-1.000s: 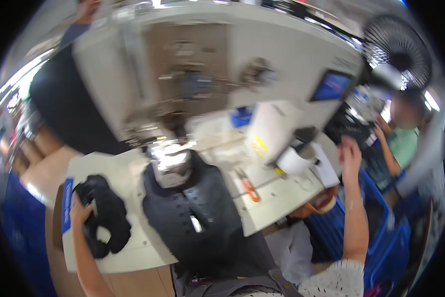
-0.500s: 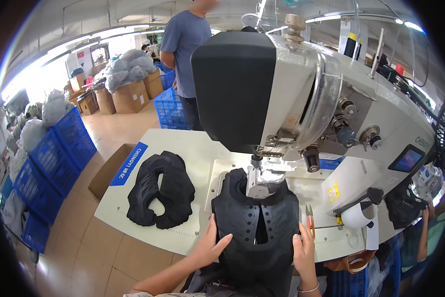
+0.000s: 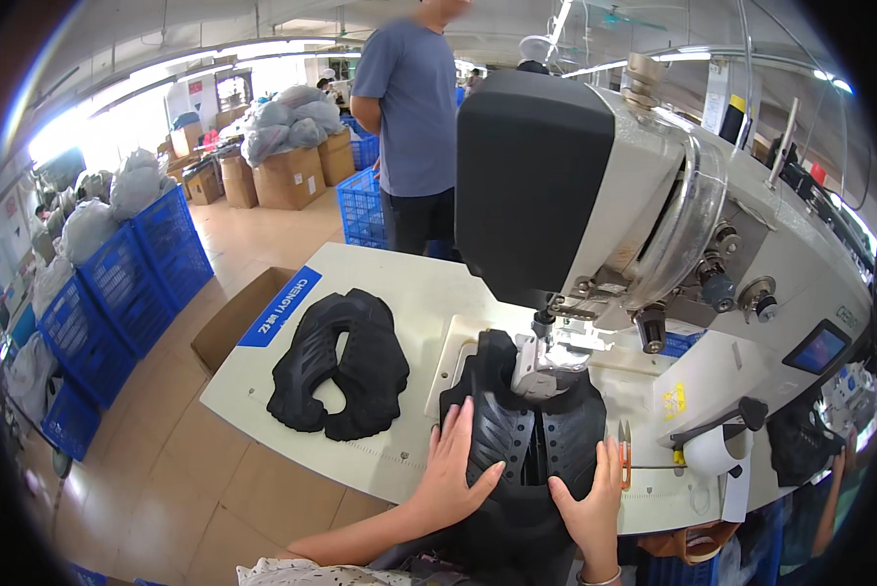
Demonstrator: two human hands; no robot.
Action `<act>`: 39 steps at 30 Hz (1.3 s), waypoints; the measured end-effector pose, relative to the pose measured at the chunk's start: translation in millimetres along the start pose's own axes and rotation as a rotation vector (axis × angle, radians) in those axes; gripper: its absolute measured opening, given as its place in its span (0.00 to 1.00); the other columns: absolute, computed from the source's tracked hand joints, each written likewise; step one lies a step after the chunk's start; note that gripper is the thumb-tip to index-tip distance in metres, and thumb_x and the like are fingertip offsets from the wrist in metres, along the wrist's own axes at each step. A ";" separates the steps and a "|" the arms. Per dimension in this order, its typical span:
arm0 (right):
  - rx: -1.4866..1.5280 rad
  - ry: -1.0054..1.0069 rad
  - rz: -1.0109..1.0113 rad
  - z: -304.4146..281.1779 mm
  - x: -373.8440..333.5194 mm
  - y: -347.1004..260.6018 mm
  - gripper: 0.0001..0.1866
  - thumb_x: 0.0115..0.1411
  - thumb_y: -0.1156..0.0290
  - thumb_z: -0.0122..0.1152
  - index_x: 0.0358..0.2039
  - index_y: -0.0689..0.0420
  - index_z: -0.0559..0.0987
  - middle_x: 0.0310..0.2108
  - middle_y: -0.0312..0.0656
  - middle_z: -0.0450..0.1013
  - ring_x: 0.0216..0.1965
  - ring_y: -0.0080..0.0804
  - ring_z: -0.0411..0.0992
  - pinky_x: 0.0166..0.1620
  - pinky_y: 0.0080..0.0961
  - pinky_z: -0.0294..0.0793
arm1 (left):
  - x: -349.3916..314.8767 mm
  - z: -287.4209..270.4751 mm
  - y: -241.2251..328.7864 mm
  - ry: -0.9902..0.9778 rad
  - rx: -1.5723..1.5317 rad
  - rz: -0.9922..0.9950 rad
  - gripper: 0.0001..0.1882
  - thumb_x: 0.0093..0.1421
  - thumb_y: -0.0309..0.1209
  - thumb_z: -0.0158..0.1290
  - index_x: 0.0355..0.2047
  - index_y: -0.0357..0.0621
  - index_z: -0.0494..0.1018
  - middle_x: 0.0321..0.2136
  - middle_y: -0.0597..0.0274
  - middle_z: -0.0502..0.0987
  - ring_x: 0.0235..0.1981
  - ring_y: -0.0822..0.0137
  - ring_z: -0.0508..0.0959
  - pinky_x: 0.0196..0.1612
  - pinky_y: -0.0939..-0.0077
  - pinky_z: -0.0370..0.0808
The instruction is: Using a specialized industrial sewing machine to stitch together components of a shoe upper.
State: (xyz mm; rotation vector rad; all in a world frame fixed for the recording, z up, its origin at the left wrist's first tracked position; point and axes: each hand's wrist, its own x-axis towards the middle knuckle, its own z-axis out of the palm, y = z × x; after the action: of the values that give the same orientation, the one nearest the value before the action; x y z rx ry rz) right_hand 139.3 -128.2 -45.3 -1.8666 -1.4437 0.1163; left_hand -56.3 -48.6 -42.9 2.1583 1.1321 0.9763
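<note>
A black moulded, padded piece like a vest panel point(image 3: 517, 518) lies on the sewing machine's bed, with a slit down its middle and rows of small holes beside it. Its upper edge sits at the bright metal foot point(image 3: 536, 376) of a large sewing machine point(image 3: 634, 195). My left hand point(image 3: 450, 474) rests on the panel's left side, fingers spread and thumb toward the slit. Opposite it, my right hand point(image 3: 592, 503) lies along the right side with its fingers stretched out. A similar black padded piece point(image 3: 372, 381) lies flat to the left, apart from both hands.
Orange-handled scissors point(image 3: 625, 459) lie right of the panel. A white cup-shaped part point(image 3: 717, 452) and a small screen point(image 3: 815, 347) are on the machine's right side. A person point(image 3: 407, 127) stands behind the table. Blue crates point(image 3: 170, 244) line the left; another person's arm point(image 3: 829, 508) shows far right.
My hands have moved up the panel, the right one now further onto its surface. The view has shifted, so the table and machine appear further right.
</note>
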 end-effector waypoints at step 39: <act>1.436 -0.025 0.358 -5.9 6.2 -3.6 0.26 0.49 0.78 0.50 0.51 0.67 0.61 0.43 0.51 0.68 0.40 0.39 0.71 0.44 0.30 0.73 | 14.7 -13.7 25.8 -0.568 -1.562 -0.500 0.26 0.58 0.38 0.37 0.50 0.28 0.62 0.47 0.48 0.69 0.50 0.59 0.69 0.57 0.66 0.60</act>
State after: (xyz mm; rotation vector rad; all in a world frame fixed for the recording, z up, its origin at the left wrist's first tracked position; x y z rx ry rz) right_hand 141.6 -125.5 -36.7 -0.8390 -0.5973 1.0373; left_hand -48.9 -48.2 -11.1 0.6988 0.2775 0.5482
